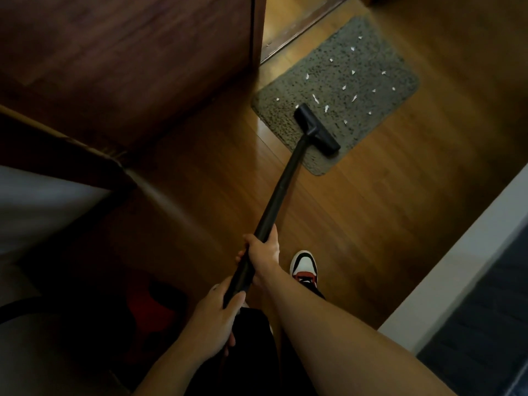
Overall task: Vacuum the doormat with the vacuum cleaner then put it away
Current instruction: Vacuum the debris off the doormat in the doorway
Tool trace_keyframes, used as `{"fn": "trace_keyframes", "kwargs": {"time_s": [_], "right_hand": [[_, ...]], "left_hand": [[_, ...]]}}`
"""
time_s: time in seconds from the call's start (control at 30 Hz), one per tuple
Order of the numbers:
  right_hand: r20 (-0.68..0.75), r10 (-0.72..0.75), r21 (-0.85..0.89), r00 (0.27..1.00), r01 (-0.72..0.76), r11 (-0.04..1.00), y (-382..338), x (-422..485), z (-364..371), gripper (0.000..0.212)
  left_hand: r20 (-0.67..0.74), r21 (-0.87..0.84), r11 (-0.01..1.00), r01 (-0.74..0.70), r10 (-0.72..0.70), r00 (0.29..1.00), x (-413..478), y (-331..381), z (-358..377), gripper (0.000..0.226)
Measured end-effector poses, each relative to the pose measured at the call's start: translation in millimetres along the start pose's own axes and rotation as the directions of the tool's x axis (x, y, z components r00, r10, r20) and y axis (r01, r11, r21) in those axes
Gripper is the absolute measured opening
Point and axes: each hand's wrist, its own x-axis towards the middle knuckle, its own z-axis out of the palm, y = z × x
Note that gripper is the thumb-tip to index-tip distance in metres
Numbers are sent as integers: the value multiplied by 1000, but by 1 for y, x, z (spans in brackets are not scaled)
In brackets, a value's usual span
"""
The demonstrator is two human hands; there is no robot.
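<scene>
Grey doormat (325,64) could ruck if your left hand (217,312) and right hand (264,250), both clenching the wand (285,181), shove hard.

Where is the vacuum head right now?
In the head view, upper right of centre, the vacuum head rests on the doormat near its closest edge, beside the white scraps.
</scene>
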Motion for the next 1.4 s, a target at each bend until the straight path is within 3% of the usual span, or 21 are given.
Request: {"fn": "trace_keyframes", "kwargs": {"time_s": [0.17,0.27,0.4,0.53,0.63,0.8,0.9,1.07,1.3,1.4], "right_hand": [[-46,-19,-88,999,15,996,4,3,-3,70],[-74,-32,-161,997,20,987,13,-4,-2,76],[-101,-72,-162,992,55,985,34,-14,1,74],[-125,-117,-191,985,91,977,49,-6,-3,68],[-133,-136,-219,982,105,970,65,2,-5,63],[-143,-167,-215,975,134,967,94,17,-6,69],[-141,-196,-228,970,161,960,110,28,-6,68],[-172,-235,-231,957,192,954,133,45,0,68],[-164,-293,-290,942,238,927,175,61,4,68],[-170,-318,-323,933,252,912,182,69,2,68]], "left_hand": [[37,-123,992,-40,45,998,0,-8,5,35],[-11,-106,993,-60,59,998,0,-16,7,41],[-30,-127,992,-7,3,1000,0,-31,9,50],[-54,-113,993,40,-46,997,5,-49,13,39],[-62,-203,978,42,-55,997,9,-71,14,27],[-193,-278,959,58,-115,975,11,-129,-1,29],[-294,-158,978,138,-180,939,15,-184,-14,26],[-344,34,956,290,-261,902,19,-259,-25,33],[-542,78,941,329,-237,806,38,-316,-31,57],[-523,107,924,368,-262,811,51,-323,-26,69]]}}
